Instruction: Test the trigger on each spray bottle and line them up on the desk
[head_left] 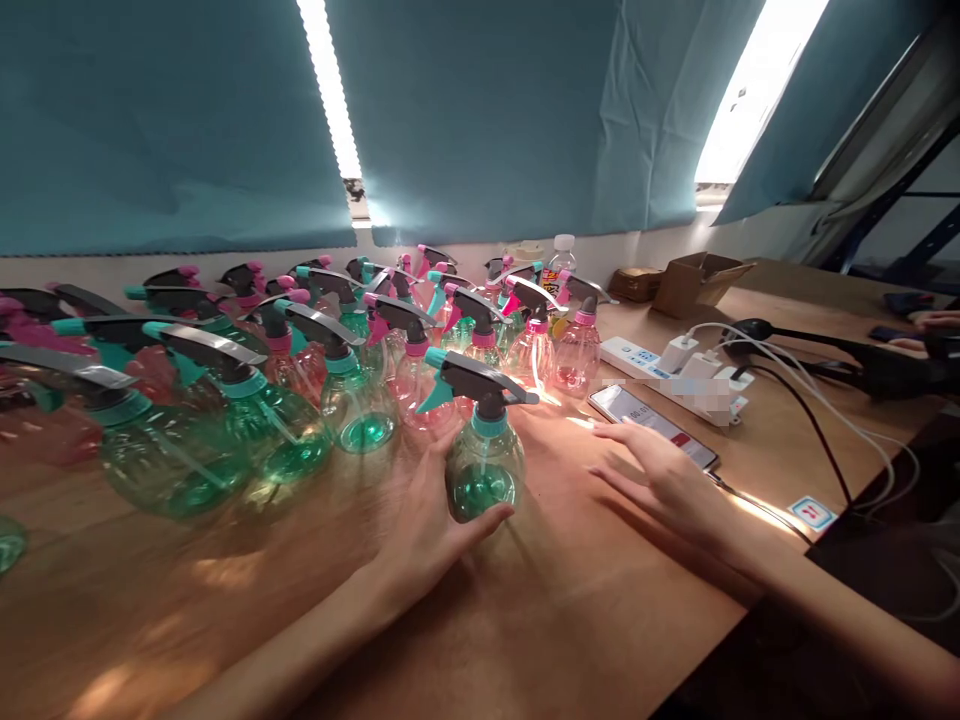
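A green spray bottle (487, 470) with a teal collar and grey trigger head stands upright at the front of a group. My left hand (435, 510) is wrapped around its lower left side, thumb across the front. To the right, my right hand (660, 470) is held above the table with fingers apart and nothing in them, near a phone (652, 425) whose screen is lit. Behind and left of the held bottle stand several more spray bottles, among them a green one (360, 415) and a pink one (576, 350).
The wooden table (525, 640) runs to an edge at lower right. A white power strip (675, 375) with chargers and cables lies behind the phone. Farther back are a cardboard box (697, 283) and a capped drink bottle (562, 258). Blue curtains (487, 120) hang behind.
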